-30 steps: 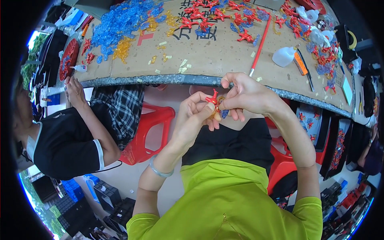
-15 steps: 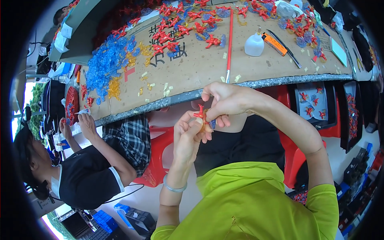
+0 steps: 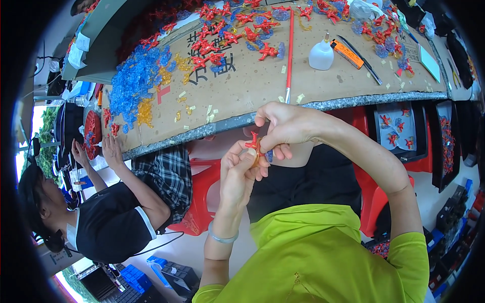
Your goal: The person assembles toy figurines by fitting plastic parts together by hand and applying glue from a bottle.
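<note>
Between my two hands, in front of the table's near edge, is a small red plastic figure (image 3: 252,143) with clear orange and blue parts on it. My left hand (image 3: 236,165) is closed around its lower left side, thumb and fingers pinching it. From the right, my right hand (image 3: 288,129) grips the same figure between thumb and fingers. The fingers partly hide the orange and blue parts, so how they join cannot be seen. Similar red figures (image 3: 268,51) with clear blue pieces lie on the cardboard-covered table (image 3: 252,86).
Clear blue pieces (image 3: 132,83) are heaped at the left, beside orange ones (image 3: 145,111). A white squeeze bottle (image 3: 321,54), an orange-black box cutter (image 3: 347,54) and a red-handled brush (image 3: 289,60) lie farther off. At left a co-worker (image 3: 108,212) sits; trays (image 3: 396,129) stand at right.
My hands stay nearly still on the figure. The co-worker's hands have shifted slightly at the left end of the table, by the red round container.
</note>
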`<control>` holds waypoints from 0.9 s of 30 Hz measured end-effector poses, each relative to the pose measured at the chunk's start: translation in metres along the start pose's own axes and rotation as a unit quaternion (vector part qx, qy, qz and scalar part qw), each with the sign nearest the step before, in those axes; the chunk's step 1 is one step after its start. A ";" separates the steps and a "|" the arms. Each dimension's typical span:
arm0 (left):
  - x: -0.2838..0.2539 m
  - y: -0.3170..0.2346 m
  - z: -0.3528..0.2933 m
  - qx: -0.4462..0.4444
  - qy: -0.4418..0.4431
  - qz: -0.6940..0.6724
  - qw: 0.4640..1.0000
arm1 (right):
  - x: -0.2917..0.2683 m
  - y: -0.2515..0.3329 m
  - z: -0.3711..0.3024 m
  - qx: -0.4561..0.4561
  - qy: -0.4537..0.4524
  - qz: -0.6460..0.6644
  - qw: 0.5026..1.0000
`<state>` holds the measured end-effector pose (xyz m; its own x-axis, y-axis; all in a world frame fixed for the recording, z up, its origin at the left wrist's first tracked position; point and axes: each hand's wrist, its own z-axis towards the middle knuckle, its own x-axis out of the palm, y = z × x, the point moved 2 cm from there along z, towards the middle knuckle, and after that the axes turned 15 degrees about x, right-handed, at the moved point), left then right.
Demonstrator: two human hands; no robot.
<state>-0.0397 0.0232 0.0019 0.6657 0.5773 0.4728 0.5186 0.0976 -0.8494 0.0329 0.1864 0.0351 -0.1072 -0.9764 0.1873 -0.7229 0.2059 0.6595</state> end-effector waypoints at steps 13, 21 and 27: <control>0.001 -0.002 0.003 -0.004 -0.013 -0.009 1.000 | -0.002 0.000 0.006 0.004 0.006 0.015 1.000; 0.000 -0.001 0.002 -0.003 -0.010 0.002 1.000 | -0.003 -0.001 0.007 0.002 0.011 0.012 1.000; 0.001 -0.002 0.002 0.000 -0.010 0.000 1.000 | -0.003 -0.002 0.007 0.001 0.008 0.019 1.000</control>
<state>-0.0408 0.0253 0.0040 0.6544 0.5934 0.4686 0.5188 0.0984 -0.8492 0.0298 0.1890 0.0285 -0.1229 -0.9668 0.2239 -0.7195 0.2422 0.6509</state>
